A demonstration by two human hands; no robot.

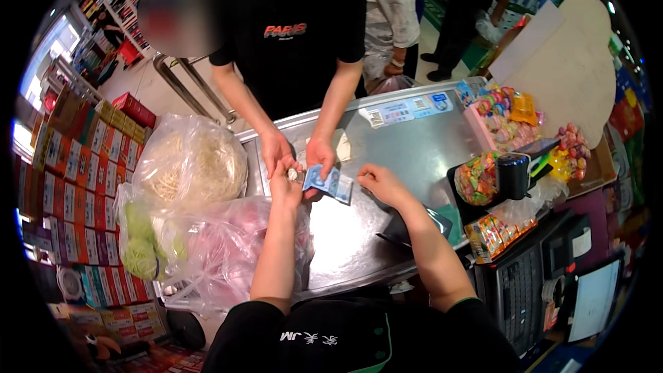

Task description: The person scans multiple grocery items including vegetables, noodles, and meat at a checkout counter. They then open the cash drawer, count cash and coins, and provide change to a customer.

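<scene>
My left hand (288,184) is turned palm up over the metal checkout counter (414,134), with coins (293,174) lying in its palm. Just to its right, a person across the counter holds blue banknotes (327,182) in one hand; that person's other hand (276,152) touches or nearly touches my fingertips. My right hand (380,181) hovers to the right of the banknotes, its fingers curled; whether something small is between them cannot be told. Pale papers (343,146) lie behind the banknotes.
Plastic bags of pale sprouts or noodles (189,166), green vegetables (139,248) and pinkish goods (233,248) fill the left side. At right stand a candy jar (475,178), a black scanner (513,175), a pink candy box (479,127), a keyboard (518,290) and a screen (595,298).
</scene>
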